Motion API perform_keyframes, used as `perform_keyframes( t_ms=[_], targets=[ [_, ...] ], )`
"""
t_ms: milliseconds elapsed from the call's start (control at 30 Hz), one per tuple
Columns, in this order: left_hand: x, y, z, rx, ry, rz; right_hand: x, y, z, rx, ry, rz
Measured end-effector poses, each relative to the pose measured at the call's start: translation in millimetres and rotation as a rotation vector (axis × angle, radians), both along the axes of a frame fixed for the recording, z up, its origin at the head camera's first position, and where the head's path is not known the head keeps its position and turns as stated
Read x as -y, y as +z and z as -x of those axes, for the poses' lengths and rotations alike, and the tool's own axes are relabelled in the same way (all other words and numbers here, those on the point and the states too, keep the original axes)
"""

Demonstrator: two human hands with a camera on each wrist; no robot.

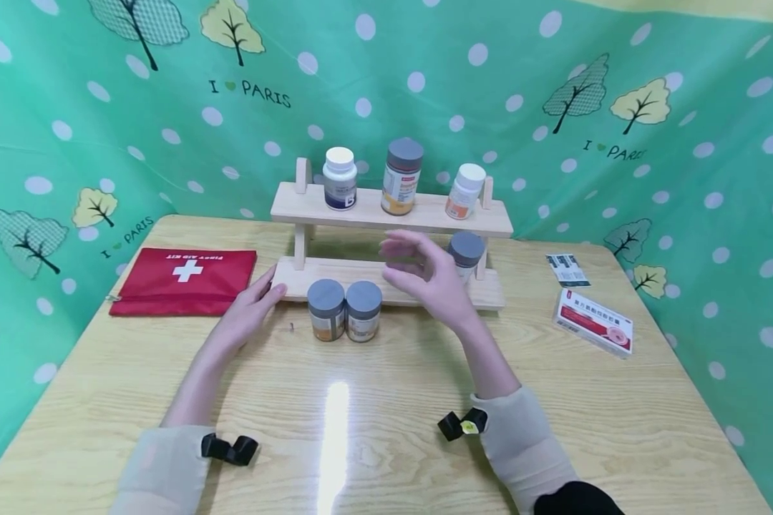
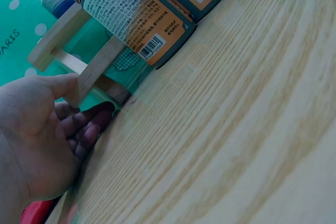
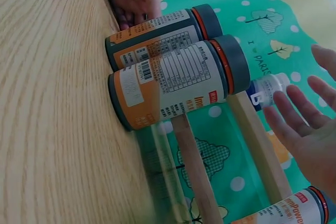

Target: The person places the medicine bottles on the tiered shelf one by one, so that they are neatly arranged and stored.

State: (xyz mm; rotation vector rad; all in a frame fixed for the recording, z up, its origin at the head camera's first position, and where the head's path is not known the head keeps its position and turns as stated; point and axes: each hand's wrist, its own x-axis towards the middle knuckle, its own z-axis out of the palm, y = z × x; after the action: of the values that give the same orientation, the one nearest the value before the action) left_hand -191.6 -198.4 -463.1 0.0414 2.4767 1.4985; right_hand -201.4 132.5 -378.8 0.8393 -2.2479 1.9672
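A two-tier wooden display shelf (image 1: 361,219) stands at the back of the table. My left hand (image 1: 248,309) grips the left end of its lower board, thumb against the wood in the left wrist view. My right hand (image 1: 430,279) hovers before the lower tier, fingers spread and holding nothing, beside a grey-lidded supplement bottle (image 1: 467,249) that it partly hides. Two more grey-lidded supplement bottles (image 1: 326,307) (image 3: 178,85) stand side by side on the table before the shelf. On the upper tier are a white bottle (image 1: 340,179), a taller grey-lidded bottle (image 1: 401,177) and a small white bottle (image 1: 466,192).
A red first aid pouch (image 1: 187,282) lies on the table left of the shelf. To the right lie a medicine box (image 1: 594,322) and a small blister pack (image 1: 567,270). A green patterned curtain (image 1: 425,107) hangs behind the table.
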Motion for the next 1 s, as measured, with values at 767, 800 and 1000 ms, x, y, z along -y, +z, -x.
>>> perform_keyframes(
  t_ms=[767,800,1000],
  targets=[
    [0.0,-0.3,1.5,-0.01,-0.005,-0.013,9.6,-22.7,6.1,0.091,0.224,-0.377],
    [-0.1,-0.3,1.7,-0.011,-0.006,-0.013,9.9,-23.3,6.2,0.089,0.227,-0.385],
    [-0.1,0.6,0.8,-0.011,-0.009,-0.001,12.2,-25.4,6.0,0.087,0.247,-0.426]
  ],
)
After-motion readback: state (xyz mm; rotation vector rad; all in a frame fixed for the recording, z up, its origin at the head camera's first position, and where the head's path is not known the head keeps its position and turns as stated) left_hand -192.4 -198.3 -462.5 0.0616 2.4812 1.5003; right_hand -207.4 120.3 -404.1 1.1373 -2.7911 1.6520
